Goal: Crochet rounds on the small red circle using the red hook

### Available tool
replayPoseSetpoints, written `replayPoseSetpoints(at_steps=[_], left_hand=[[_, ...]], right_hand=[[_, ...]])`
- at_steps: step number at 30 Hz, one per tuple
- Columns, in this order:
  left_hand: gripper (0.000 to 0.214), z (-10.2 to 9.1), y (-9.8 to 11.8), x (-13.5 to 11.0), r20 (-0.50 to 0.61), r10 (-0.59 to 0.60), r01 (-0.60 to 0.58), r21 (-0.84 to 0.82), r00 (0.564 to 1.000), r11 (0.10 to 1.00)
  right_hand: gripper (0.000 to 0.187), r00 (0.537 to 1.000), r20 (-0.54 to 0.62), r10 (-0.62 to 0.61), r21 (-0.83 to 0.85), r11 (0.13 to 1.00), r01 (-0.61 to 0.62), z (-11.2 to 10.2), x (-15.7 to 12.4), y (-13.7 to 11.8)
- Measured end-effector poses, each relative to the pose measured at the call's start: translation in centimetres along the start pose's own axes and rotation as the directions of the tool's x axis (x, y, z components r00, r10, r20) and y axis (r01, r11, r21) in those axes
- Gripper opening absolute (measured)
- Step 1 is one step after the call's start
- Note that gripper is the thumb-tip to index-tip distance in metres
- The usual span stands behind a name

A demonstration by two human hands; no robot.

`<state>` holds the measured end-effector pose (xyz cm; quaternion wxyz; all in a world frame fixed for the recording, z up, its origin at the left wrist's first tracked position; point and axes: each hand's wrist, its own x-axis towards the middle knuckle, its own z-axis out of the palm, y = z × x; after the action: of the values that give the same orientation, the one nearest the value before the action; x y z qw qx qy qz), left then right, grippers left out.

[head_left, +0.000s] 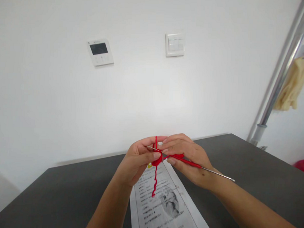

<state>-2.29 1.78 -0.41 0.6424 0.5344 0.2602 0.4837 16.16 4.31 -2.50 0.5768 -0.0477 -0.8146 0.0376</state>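
My left hand (139, 157) pinches a small piece of red crochet work (157, 159) between thumb and fingers, with a strand of red yarn (154, 183) hanging down from it and another running up over my forefinger. My right hand (190, 159) is closed on a crochet hook (202, 168) with a red grip and a metal shaft; its tip lies across the red piece by my left thumb. Both hands are held close together above a dark table (252, 172).
A printed paper sheet (163, 208) with text and a picture lies on the table under my hands. On the white wall hang a control panel (100, 52) and a light switch (174, 44). A metal pole (279, 76) with a cream cloth (294, 83) stands at the right.
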Motion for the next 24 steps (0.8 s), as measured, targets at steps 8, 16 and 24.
replayPoseSetpoints(at_steps=[8, 16, 24], left_hand=[[0.037, -0.7, 0.8, -0.4, -0.062, 0.111, -0.115, -0.072, 0.992, 0.991], [0.028, -0.3, 1.3, -0.6, 0.009, 0.095, -0.094, -0.095, 0.995, 0.991], [0.024, -0.4, 1.0, -0.6, -0.100, 0.113, -0.106, 0.072, 0.989, 0.992]], right_hand=[[0.015, 0.975, -0.023, 0.221, 0.269, 0.941, -0.207, -0.6, -0.2, -1.2], [0.010, 0.915, 0.006, 0.402, 0.491, 0.796, -0.353, -1.2, -0.4, -1.0], [0.014, 0.814, 0.019, 0.581, 0.711, 0.564, -0.420, -0.4, -0.5, -0.7]])
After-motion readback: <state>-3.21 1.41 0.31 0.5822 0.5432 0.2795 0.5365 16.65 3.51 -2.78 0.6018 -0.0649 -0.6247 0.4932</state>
